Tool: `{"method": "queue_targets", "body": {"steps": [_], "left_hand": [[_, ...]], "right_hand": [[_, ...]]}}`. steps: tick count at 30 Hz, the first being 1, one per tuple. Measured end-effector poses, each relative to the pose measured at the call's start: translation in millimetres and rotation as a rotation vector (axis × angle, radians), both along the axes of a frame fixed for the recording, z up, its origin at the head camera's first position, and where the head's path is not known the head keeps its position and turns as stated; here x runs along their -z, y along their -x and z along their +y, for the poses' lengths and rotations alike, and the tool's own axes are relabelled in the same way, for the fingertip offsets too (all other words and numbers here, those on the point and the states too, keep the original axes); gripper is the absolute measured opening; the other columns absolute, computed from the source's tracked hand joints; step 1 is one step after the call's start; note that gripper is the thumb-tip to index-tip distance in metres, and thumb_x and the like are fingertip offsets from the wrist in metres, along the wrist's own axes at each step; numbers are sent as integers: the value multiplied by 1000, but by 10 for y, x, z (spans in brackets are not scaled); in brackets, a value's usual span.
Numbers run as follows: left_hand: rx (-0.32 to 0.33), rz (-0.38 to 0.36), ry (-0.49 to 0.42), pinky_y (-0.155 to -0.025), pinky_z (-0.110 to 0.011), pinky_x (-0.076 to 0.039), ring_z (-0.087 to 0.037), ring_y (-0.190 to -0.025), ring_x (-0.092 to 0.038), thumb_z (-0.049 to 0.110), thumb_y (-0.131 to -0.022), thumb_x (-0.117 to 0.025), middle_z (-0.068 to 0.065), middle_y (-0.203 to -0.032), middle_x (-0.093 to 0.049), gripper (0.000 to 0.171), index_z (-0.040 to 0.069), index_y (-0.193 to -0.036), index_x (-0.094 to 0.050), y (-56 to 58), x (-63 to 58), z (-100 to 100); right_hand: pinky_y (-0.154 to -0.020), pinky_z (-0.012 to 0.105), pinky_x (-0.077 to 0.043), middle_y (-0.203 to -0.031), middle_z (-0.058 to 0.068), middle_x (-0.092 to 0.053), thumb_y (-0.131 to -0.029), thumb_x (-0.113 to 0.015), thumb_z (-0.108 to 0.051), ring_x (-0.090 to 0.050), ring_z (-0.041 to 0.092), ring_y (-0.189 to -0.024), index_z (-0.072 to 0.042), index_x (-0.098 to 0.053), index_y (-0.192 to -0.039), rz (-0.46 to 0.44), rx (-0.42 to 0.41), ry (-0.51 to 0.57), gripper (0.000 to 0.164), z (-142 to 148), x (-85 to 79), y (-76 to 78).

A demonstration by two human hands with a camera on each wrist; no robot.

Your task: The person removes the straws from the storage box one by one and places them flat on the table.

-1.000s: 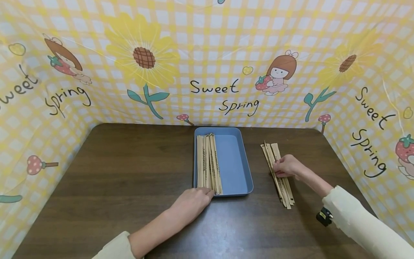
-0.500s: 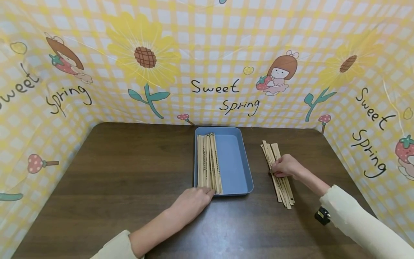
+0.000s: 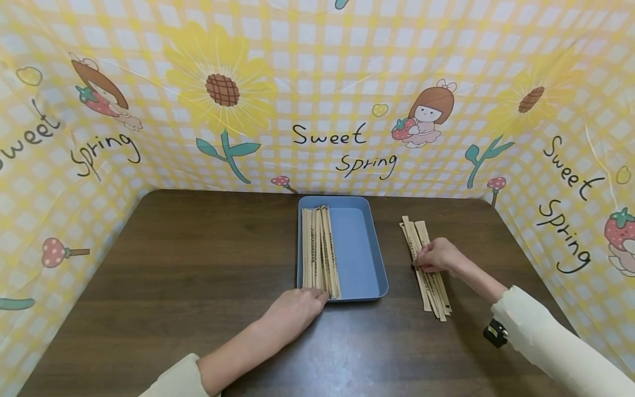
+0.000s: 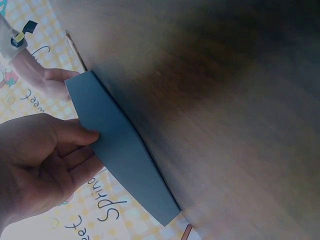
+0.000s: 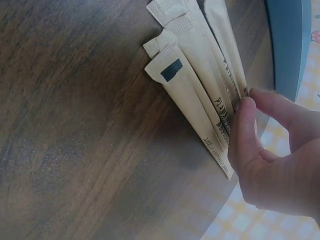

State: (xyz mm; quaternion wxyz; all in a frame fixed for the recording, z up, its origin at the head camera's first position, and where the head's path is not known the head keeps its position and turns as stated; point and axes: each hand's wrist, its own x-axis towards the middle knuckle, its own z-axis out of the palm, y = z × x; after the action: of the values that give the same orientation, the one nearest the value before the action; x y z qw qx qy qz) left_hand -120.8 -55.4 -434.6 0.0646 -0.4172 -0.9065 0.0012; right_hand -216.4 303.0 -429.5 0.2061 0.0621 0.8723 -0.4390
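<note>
My left hand [image 3: 297, 309] grips the near wall of a blue tray [image 3: 359, 253], thumb against the outside in the left wrist view and the other fingers over the rim. A row of paper-wrapped straws [image 3: 315, 248] lies lengthwise along the tray's left side. Right of the tray, my right hand [image 3: 439, 255] pinches the leftmost wrapped straw [image 5: 227, 45] of a small pile between thumb and fingertips. The other straws [image 5: 192, 100] of that pile lie on the table, partly overlapping, under and beside the fingers. Printed lettering shows on their wrappers.
The dark wooden table [image 3: 213, 248] is bordered at the back and sides by a yellow checked cloth [image 3: 317, 82]. The tray's far edge stands close to the back cloth. A small black device [image 3: 495, 333] hangs at the right sleeve.
My right hand has shifted slightly left, and the pinched straw has turned flatter and moved a little apart from the pile. The left hand and tray have stayed put.
</note>
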Motion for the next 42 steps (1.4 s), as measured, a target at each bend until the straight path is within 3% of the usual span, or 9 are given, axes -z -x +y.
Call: {"method": "queue_targets", "body": {"steps": [8, 14, 21, 26, 42], "left_hand": [[-3, -6, -9, -77, -28, -60, -23, -104, -68, -4, -88, -69, -10, -116, -70, 29, 3, -116, -71, 8, 15, -1], [-5, -15, -4, -77, -29, -60, -23, -104, -68, -4, -88, -69, -11, -117, -70, 31, 3, -118, -71, 3, 7, -2], [-2, 3, -9, -76, -29, -60, -23, -102, -69, -4, -87, -70, -11, -116, -70, 31, 3, -117, -71, 0, 6, -4], [-1, 13, -18, -75, -29, -60, -23, -100, -69, -4, -87, -70, -11, -115, -70, 29, 3, -115, -71, 0, 10, -6], [9, 32, -33, -71, -27, -60, -22, -96, -70, -4, -86, -71, -9, -110, -71, 27, 3, -112, -72, 0, 25, -17]], "right_hand": [[-69, 29, -61, -90, 16, -72, -89, -62, 4, -69, 16, -75, 12, -65, -89, 30, -7, 6, 9, 4, -25, -13], [-71, 30, -61, -95, 18, -72, -90, -63, -1, -69, 15, -78, 12, -68, -95, 46, -11, 9, 15, -61, -78, 0], [-80, 34, -60, -108, 27, -69, -94, -65, -4, -71, 18, -84, 16, -64, -108, 21, -2, 136, 24, -215, -184, 11], [-86, 37, -58, -113, 25, -68, -97, -62, -5, -71, 22, -91, 15, -64, -110, 45, -33, 164, 24, -330, -261, 28], [-83, 41, -59, -101, 26, -69, -91, -66, 1, -71, 29, -89, 16, -66, -106, 114, -104, 159, 20, -946, -299, 150]]}}
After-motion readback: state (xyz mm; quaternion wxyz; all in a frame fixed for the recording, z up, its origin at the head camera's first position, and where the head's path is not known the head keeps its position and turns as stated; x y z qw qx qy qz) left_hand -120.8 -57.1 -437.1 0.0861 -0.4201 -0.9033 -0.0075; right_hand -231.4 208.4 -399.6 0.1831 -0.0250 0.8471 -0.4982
